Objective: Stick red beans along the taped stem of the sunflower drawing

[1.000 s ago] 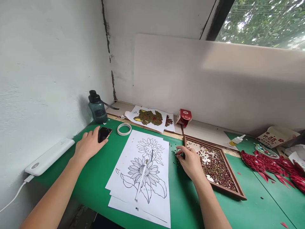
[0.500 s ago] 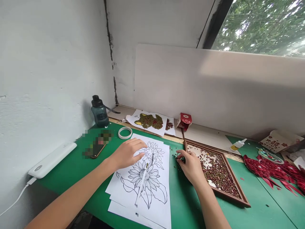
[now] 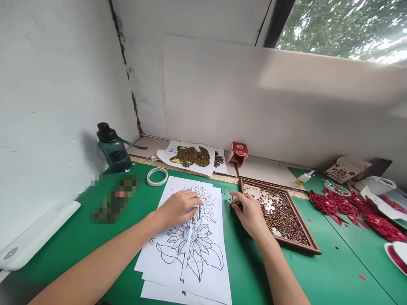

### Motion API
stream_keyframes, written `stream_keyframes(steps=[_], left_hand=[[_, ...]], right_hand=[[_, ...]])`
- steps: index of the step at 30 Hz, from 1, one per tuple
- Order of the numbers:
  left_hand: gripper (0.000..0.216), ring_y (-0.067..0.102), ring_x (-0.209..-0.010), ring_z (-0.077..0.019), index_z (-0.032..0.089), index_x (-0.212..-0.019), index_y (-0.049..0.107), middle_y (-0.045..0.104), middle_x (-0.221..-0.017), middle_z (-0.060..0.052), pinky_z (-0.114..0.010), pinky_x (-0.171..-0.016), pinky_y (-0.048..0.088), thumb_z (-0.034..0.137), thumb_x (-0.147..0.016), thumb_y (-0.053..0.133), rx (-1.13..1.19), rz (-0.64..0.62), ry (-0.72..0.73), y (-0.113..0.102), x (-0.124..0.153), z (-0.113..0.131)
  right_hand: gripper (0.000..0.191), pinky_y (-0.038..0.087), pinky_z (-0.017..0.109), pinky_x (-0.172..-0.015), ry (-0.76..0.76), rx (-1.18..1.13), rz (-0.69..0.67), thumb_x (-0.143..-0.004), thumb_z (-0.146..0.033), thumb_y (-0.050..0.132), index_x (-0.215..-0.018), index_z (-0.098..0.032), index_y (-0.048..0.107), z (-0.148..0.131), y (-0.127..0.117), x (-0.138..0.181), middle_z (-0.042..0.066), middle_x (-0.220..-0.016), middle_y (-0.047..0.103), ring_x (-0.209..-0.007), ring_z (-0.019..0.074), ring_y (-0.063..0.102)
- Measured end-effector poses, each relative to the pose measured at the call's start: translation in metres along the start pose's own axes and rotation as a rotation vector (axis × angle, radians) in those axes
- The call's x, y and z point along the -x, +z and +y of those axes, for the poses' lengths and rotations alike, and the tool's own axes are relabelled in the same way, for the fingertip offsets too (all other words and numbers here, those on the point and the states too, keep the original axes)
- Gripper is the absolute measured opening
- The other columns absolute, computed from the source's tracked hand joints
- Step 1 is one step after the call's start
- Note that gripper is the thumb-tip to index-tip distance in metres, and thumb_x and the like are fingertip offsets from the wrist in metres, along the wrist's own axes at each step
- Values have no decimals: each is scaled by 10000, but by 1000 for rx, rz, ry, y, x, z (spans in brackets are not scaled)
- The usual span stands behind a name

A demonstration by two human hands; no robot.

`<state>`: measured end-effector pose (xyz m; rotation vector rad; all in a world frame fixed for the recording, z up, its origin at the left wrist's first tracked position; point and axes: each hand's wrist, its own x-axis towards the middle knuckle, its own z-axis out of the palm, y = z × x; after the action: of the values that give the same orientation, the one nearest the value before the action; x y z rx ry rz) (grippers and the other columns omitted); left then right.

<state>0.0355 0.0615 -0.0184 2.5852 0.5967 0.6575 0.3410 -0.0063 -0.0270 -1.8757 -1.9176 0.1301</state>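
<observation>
My left hand [image 3: 182, 207] rests over a sheet with a line drawing of sunflowers [image 3: 197, 254], its fingers stretched and loosely curved above the upper flower's stem, thumb a little apart. No object shows in it. A small green bean [image 3: 192, 220] lies on the drawing just below those fingers. To the right of the paper, my right hand [image 3: 249, 212] hovers at scattered dark green beans [image 3: 232, 212], index finger raised and thumb curled in as if pinching. Whatever the right fingertips hold is hidden. Beside that wrist lies a wooden frame [image 3: 307, 224] holding mixed brown and green beans.
White tape roll [image 3: 157, 176], dark bottle [image 3: 113, 148] and white device [image 3: 38, 237] stand left. Behind are a bean picture [image 3: 192, 159], red box [image 3: 238, 153] and glue bottle [image 3: 303, 178]. Red shredded pieces [image 3: 340, 205] lie right, on the green table [image 3: 346, 271].
My left hand has shifted right and its thumb has drawn nearer the fingers. My right hand stays by the loose beans, its index finger now straighter. The whole view has turned slightly.
</observation>
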Motion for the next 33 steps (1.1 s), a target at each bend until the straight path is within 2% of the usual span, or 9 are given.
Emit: stream_keyframes(steps=[5,11,15,18,23,26,29,33], left_hand=[[238,659,-1074,-230,221,-1162,685,727,-1144,-40,-390,-930,504,117,-974,582,-29,-34,23,-3,-1,4],[198,658,-1100,-237,229,-1156,693,736,-1135,-39,-399,-942,510,178,-992,594,-47,31,-85,-14,3,-3],[178,651,-1109,-228,232,-1144,700,736,-1120,-34,-400,-956,503,211,-998,599,-36,53,-134,-19,6,-11],[185,644,-1106,-234,236,-1160,700,726,-1131,-40,-403,-948,497,251,-988,634,-50,9,-135,-22,7,-11],[319,609,-1181,-264,256,-1207,693,694,-1239,-46,-416,-984,487,350,-911,765,-34,-108,-104,-20,5,1],[311,595,-1220,-271,264,-1213,692,681,-1276,-51,-424,-1008,481,377,-929,746,-22,-135,-75,-19,5,7],[289,596,-1222,-270,262,-1237,680,671,-1287,-61,-428,-1002,484,375,-971,693,-60,-97,-81,-24,6,7],[287,600,-1209,-253,254,-1271,656,666,-1281,-52,-417,-999,491,338,-996,654,-121,28,-135,-33,9,-2]], right_hand=[[403,429,395,-837,-10,-64,35,-895,-185,485,-1269,-251,622,1,-1,1,46,-907,732,-915,277,580],[443,436,391,-833,30,-142,59,-876,-212,488,-1307,-229,588,-1,-3,-1,51,-909,717,-910,276,582],[392,440,349,-760,13,-171,54,-902,-193,437,-1275,-217,557,-11,-5,-1,49,-888,663,-797,236,576],[383,430,318,-701,-23,-198,38,-927,-168,379,-1284,-211,510,-24,-3,2,44,-873,615,-734,212,554],[382,434,323,-722,-96,-195,-3,-942,-145,352,-1301,-214,466,-41,3,6,52,-906,597,-767,214,550],[389,441,329,-745,-116,-194,1,-935,-134,363,-1301,-217,465,-44,3,7,56,-925,606,-797,218,563],[374,451,336,-769,-110,-199,34,-936,-154,389,-1295,-217,472,-41,3,5,54,-924,613,-825,223,569],[368,458,339,-772,-92,-195,26,-938,-186,404,-1296,-226,479,-35,4,3,45,-900,614,-813,223,569]])
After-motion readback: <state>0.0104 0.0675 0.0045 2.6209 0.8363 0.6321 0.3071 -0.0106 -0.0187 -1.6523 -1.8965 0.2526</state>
